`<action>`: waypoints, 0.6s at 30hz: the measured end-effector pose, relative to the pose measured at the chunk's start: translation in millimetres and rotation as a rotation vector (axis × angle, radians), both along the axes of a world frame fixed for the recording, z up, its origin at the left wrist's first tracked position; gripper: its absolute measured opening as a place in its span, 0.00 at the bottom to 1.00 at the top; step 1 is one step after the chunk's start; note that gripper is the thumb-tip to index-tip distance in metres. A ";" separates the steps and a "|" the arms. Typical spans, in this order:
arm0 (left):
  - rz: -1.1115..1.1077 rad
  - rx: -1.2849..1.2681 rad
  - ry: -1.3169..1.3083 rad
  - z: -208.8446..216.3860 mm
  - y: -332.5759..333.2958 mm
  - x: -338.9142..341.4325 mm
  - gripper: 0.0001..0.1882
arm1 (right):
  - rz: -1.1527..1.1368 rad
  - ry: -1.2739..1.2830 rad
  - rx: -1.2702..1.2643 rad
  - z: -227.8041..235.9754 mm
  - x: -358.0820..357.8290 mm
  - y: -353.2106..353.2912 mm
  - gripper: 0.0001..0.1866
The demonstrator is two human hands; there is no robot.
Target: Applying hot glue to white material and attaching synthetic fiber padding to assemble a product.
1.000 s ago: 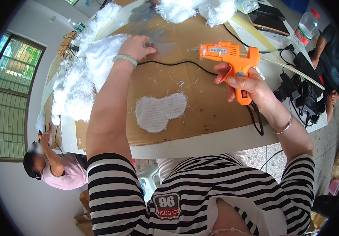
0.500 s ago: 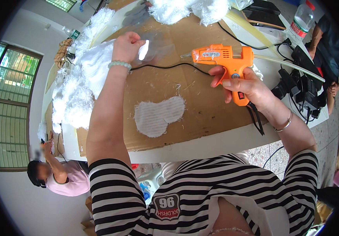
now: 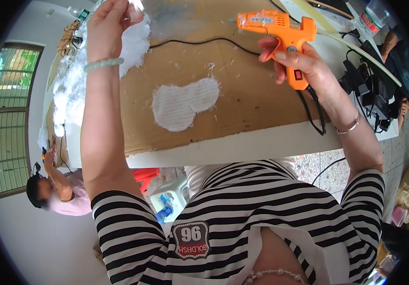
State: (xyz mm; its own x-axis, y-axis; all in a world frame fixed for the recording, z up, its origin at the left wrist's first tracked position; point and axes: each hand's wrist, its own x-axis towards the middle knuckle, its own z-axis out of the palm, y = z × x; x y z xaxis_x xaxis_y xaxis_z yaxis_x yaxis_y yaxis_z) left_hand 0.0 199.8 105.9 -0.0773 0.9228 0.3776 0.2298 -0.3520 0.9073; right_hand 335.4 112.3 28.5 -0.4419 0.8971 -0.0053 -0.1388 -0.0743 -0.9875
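Note:
An orange hot glue gun (image 3: 280, 32) is gripped in my right hand (image 3: 306, 61), with its nozzle pointing left and a finger at its trigger. A pale glue stick (image 3: 356, 50) runs out of its back. My left hand (image 3: 109, 23) is at the upper left edge over a heap of fluffy white material (image 3: 71, 88). Its fingers are pinched at a small white piece (image 3: 138, 4), mostly cut off by the picture's edge. A frayed, ribbed white cloth piece (image 3: 180, 104) lies flat on brown cardboard (image 3: 242, 107) between my forearms, apart from both hands.
A black cord (image 3: 204, 41) crosses the cardboard. Black power adapters and cables (image 3: 373, 102) crowd the right table edge near a clear bottle (image 3: 374, 18). One person (image 3: 62, 194) works at the left; another person's arm (image 3: 389, 45) shows at the right. A stool (image 3: 172, 194) stands below.
My left hand has moved left and up, to the picture's edge. The glue gun has shifted slightly up and right within the view. The whole table scene sits higher in the picture.

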 end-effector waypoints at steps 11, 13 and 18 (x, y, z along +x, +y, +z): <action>0.002 -0.396 -0.055 -76.4 -137.0 -5.5 0.10 | 0.019 -0.004 0.061 -4.8 -4.2 -0.8 0.20; 0.020 -0.430 -0.085 -86.8 -142.5 -2.7 0.10 | 0.024 -0.004 0.065 -5.4 -4.3 -1.2 0.20; 0.052 -0.441 0.073 -90.8 -147.2 1.1 0.10 | 0.029 -0.065 0.066 -4.0 -4.3 -3.4 0.25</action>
State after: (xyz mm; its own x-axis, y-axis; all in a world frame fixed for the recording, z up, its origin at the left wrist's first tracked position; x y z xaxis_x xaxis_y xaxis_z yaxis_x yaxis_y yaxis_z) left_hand 1.0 52.6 15.0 -0.1158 0.9923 -0.0448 0.3063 0.0786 0.9487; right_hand 331.1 108.9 24.5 -0.4683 0.8833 0.0237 -0.0732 -0.0121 -0.9972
